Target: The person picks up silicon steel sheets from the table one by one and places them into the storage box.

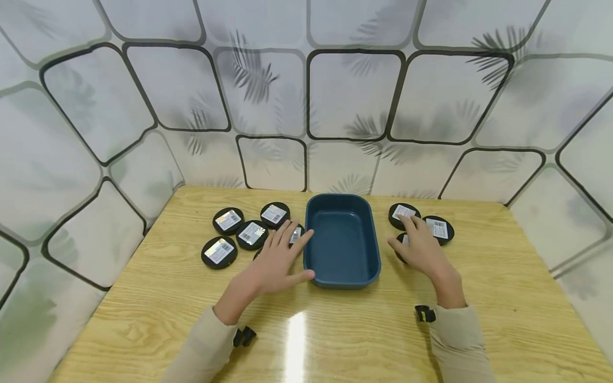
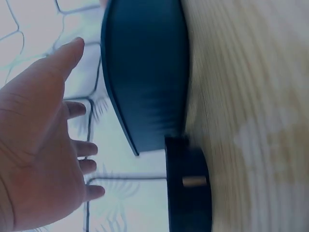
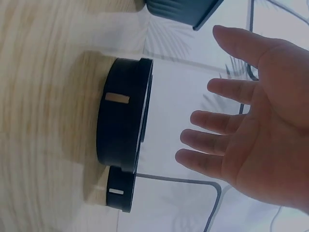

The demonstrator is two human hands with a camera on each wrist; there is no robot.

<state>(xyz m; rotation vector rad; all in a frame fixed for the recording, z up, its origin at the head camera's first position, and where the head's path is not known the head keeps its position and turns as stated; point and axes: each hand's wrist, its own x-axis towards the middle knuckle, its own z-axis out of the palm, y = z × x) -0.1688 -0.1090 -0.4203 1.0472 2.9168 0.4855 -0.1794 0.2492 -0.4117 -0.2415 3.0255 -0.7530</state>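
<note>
My left hand (image 1: pixel 274 264) hovers with spread, straight fingers over the black round discs at the left, its fingertips near the left rim of a dark blue tub (image 1: pixel 341 247). In the left wrist view, a gap shows between the palm and the black disc (image 2: pixel 188 193) below. My right hand (image 1: pixel 423 249) is held over three more discs, its fingers extended and partly covering the nearest one. The right wrist view shows that palm apart from a black disc (image 3: pixel 120 116) on the table. Neither hand holds anything.
Left of the tub lie several black discs with white barcode labels, among them an outer one (image 1: pixel 219 252) and a back one (image 1: pixel 275 214). At the right, a labelled disc (image 1: pixel 442 234) lies outermost. The wooden table (image 1: pixel 354 340) meets a patterned cloth wall (image 1: pixel 340 165).
</note>
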